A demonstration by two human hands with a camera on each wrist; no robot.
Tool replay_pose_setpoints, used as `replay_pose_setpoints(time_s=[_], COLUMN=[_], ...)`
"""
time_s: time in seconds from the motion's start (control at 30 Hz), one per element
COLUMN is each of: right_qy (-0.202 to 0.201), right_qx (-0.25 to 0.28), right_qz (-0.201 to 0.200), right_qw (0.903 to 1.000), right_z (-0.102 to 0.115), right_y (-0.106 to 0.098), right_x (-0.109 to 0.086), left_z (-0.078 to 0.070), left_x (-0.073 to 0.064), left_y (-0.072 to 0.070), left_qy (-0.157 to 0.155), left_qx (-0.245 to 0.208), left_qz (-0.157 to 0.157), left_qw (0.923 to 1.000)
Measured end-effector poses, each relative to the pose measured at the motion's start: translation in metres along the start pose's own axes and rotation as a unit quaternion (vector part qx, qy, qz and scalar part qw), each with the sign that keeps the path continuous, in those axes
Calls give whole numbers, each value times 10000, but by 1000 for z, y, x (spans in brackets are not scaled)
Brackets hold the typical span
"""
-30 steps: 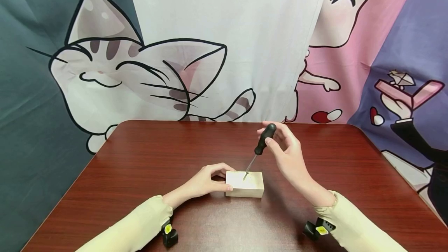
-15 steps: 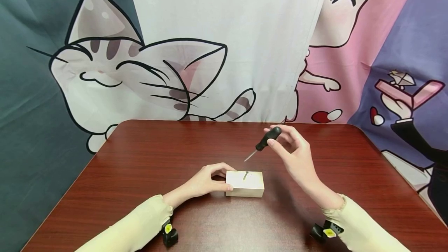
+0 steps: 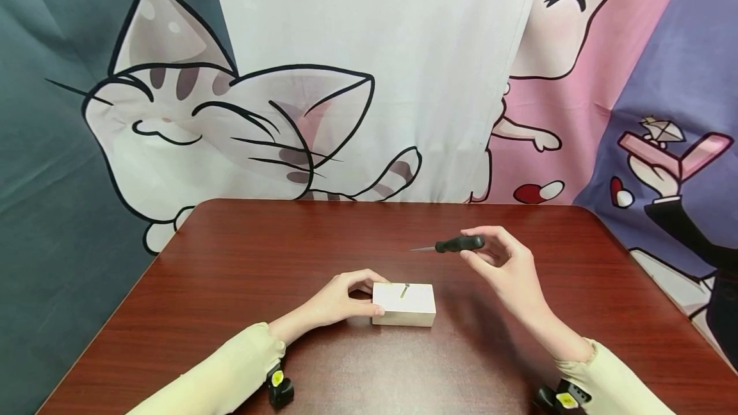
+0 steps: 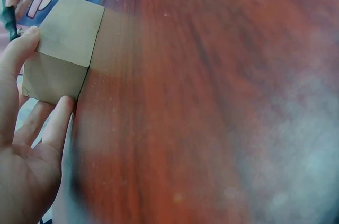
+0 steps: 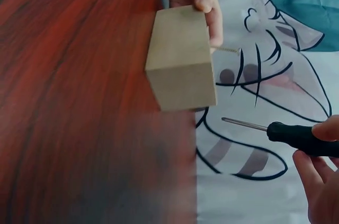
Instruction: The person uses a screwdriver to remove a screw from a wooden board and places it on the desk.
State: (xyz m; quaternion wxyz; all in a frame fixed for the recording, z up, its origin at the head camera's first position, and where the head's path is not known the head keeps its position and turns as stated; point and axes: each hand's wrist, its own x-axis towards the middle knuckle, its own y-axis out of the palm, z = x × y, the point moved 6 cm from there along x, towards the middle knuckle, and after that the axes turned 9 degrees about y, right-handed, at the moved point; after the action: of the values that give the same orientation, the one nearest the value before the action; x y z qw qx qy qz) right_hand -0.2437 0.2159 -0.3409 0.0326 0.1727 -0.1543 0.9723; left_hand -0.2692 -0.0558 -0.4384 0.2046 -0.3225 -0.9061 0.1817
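Note:
A pale wooden block (image 3: 415, 316) lies on the table in the head view, gripped at its left end by my left hand (image 3: 340, 298) between thumb and fingers. From its top face stands a thin screw (image 5: 228, 49), sunk in by its point, as the right wrist view shows. My right hand (image 3: 510, 268) pinches the black handle of a screwdriver (image 3: 459, 244) up and to the right of the block. The screwdriver lies nearly level, its metal shaft pointing left, apart from the screw. In the left wrist view the thumb presses the block (image 4: 71, 30) near its top edge.
The reddish-brown wooden table (image 3: 242, 255) spreads out on all sides of the block. Behind its far edge hangs a cloth backdrop (image 3: 444, 82) with cartoon figures. Black wrist cameras (image 3: 280, 392) sit at both sleeves.
My right hand has lifted the screwdriver off the screw and drawn it to the right. The screwdriver has tipped from steep to nearly level. My left hand and the block stay in place.

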Motion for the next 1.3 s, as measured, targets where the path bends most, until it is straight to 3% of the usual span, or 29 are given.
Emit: replay_pose_setpoints(time_s=[0.4, 0.63, 1.3], right_qy=[231, 273, 468], right_qx=[-611, -1268, -1999], right_qz=[-239, -292, -96], right_qw=[9976, 9911, 9786], right_z=[-17, -26, -42], right_y=[-24, -36, -51], right_x=[-15, -22, -34], left_z=[0, -1, -3], left_x=[-1, -1, 1], left_y=[0, 0, 0], left_qy=[-64, -52, 31], left_qx=[19, 33, 4], left_qz=[25, 22, 96], left_qw=[10000, 10000, 9999])
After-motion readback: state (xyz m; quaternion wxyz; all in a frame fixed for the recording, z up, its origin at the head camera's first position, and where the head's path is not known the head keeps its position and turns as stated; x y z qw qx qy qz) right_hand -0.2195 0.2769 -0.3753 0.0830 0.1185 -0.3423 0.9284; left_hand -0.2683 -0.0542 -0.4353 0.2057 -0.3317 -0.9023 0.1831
